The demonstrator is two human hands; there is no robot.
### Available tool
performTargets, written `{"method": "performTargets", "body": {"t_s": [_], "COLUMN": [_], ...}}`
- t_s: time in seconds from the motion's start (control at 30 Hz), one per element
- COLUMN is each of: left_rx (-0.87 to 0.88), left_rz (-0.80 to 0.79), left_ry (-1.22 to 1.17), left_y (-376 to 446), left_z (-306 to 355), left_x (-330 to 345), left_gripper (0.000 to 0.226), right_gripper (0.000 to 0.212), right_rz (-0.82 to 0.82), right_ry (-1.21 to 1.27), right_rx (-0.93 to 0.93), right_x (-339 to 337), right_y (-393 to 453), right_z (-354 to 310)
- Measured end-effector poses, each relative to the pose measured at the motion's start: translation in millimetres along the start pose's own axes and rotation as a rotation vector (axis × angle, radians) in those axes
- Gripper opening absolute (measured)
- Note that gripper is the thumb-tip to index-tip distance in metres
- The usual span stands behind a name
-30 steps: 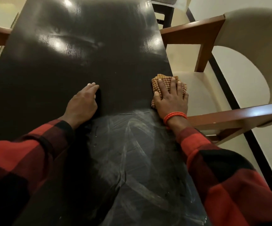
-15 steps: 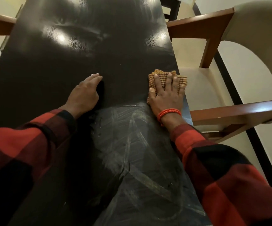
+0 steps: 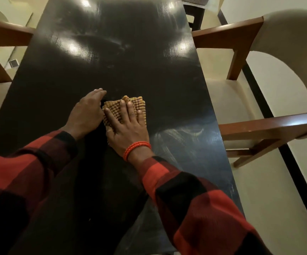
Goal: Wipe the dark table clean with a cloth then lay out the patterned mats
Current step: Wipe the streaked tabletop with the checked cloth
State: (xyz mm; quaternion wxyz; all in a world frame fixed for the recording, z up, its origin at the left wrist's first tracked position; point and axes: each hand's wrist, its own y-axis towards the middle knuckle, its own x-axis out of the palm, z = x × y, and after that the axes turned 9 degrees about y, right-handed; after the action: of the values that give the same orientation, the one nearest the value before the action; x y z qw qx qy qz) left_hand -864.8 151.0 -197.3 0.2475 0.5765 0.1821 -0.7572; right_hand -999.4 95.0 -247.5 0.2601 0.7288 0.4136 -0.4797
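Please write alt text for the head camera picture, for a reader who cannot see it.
A right hand presses a tan cloth flat on a dark table, with the left hand resting beside it. Cream chairs stand on both sides.

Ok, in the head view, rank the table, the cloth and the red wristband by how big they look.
1. Table
2. Cloth, partly covered by the right hand
3. Wristband
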Motion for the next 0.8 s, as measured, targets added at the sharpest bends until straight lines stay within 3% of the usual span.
{"method": "performTargets", "body": {"t_s": [0.37,0.8], "left_rx": [0.029,0.098], "left_rz": [-0.029,-0.042], "left_ry": [0.011,-0.017], "left_y": [-14,-15], "left_z": [24,51], "left_x": [11,18], "left_gripper": [0.046,0.047], "right_gripper": [0.059,0.060], "right_rz": [0.067,0.119], "right_ry": [0.043,-0.047], "right_rx": [0.036,0.243], "right_x": [-17,-74], "right_y": [-20,-44], "right_z": [39,171]}}
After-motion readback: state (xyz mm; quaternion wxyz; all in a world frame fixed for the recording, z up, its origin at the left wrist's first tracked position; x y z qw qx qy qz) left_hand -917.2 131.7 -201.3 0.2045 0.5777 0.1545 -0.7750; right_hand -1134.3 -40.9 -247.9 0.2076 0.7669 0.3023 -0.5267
